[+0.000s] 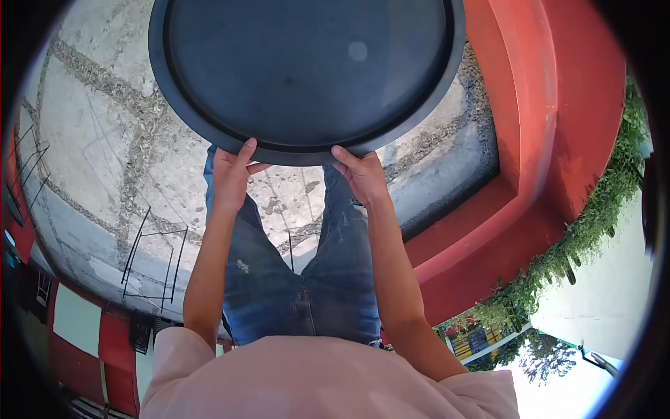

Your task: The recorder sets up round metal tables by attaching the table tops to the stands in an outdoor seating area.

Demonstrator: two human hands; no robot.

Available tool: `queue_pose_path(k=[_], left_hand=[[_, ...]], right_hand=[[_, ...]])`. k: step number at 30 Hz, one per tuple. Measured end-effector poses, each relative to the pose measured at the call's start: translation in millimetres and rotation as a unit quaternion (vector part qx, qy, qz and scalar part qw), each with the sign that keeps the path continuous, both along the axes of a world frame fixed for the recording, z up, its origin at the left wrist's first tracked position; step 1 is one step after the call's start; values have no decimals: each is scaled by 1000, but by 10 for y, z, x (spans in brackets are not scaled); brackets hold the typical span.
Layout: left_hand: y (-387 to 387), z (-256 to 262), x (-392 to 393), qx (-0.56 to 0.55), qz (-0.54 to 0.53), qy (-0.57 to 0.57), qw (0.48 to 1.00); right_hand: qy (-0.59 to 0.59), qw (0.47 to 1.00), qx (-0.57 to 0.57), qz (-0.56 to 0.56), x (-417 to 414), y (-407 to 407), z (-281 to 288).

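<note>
A large round black tabletop or tray (309,73) with a raised rim fills the upper middle of the view, its far side cut off by the frame's top. My left hand (234,170) grips the near rim at left, thumb on top and fingers mostly hidden beneath. At the right of the same edge, my right hand (362,173) holds on in a like way, its thumb over the rim. A small pale round spot shows on the black surface. What lies under the disc cannot be seen.
Stone paving (89,141) with gravelly joints spreads below and to the left. Thin black metal frames (155,256) stand there. A red stepped wall (534,131) curves along the right, with green plants (591,209) on its far side.
</note>
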State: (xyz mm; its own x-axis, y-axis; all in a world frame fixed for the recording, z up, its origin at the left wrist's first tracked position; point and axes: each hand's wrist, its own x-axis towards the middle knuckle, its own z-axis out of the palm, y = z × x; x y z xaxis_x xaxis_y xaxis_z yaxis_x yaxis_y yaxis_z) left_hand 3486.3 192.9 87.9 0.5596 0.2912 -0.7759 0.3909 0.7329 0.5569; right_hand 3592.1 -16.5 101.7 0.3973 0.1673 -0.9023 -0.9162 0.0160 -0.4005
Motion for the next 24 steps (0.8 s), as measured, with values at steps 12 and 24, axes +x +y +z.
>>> queue_pose_path(k=[12,24], left_hand=[[341,8,128,75,-26,85,993],[1528,502,2004,532,-262,9,805]], right_hand=[[-26,991,66,-114,132,-101,-203],[-216,949,-171,-155,1448,-498,-183]])
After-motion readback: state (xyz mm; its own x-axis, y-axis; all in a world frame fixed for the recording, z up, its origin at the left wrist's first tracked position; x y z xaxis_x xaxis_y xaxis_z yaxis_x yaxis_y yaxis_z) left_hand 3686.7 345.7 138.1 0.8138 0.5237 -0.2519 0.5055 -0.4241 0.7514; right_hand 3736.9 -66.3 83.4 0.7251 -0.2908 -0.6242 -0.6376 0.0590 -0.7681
